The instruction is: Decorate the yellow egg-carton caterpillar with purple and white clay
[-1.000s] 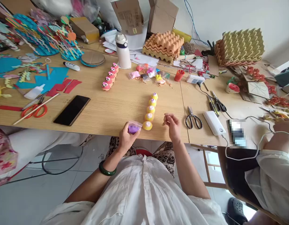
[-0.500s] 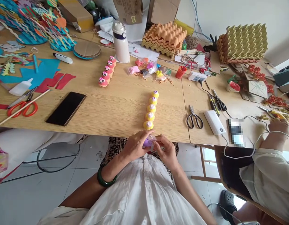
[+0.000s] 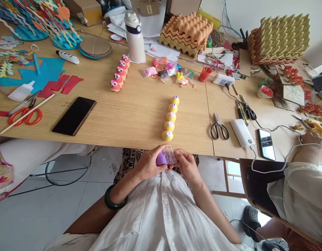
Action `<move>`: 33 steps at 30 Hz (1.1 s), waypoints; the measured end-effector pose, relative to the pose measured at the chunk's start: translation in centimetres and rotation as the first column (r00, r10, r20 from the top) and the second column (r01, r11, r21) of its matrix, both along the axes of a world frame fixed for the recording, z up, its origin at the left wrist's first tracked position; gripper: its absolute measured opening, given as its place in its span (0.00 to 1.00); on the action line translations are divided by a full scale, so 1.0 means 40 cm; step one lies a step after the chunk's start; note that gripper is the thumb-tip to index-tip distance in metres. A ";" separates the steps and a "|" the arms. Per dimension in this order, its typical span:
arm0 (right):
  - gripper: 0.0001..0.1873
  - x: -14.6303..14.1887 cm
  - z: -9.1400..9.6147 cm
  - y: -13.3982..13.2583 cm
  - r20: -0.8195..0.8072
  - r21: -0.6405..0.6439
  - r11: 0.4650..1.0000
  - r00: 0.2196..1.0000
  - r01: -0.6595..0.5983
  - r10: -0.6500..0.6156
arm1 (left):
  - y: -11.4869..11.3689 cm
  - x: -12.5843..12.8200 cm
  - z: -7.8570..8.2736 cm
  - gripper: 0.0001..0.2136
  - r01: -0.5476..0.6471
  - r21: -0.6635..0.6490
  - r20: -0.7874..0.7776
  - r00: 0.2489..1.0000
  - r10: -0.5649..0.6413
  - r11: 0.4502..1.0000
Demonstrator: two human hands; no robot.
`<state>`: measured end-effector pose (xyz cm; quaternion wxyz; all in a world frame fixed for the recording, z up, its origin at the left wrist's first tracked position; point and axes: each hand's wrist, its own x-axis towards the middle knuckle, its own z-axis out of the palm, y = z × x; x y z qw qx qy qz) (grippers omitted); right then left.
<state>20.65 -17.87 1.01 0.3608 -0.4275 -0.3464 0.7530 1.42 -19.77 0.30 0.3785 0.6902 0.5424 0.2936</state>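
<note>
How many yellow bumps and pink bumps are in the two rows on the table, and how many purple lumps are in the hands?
Yellow bumps: 5
Pink bumps: 5
Purple lump: 1
Total: 11

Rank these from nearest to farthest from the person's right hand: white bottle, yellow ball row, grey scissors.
From the right hand:
1. yellow ball row, just ahead on the table.
2. grey scissors, ahead to the right.
3. white bottle, far side, left.
</note>
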 end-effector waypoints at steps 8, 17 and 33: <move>0.25 -0.002 -0.008 -0.009 0.009 0.003 0.990 0.990 -0.143 0.143 | -0.030 -0.001 -0.043 0.32 0.007 -0.010 0.041 0.999 -0.006 1.000; 0.15 -0.002 -0.011 -0.021 0.413 0.233 0.921 0.889 -0.313 0.197 | -0.013 -0.013 -0.071 0.33 0.208 0.127 -0.182 0.966 -0.183 0.970; 0.10 -0.033 -0.007 -0.023 0.483 0.603 0.721 0.876 -0.343 0.013 | -0.022 -0.006 0.004 0.19 -0.051 -0.009 0.209 0.977 0.052 0.999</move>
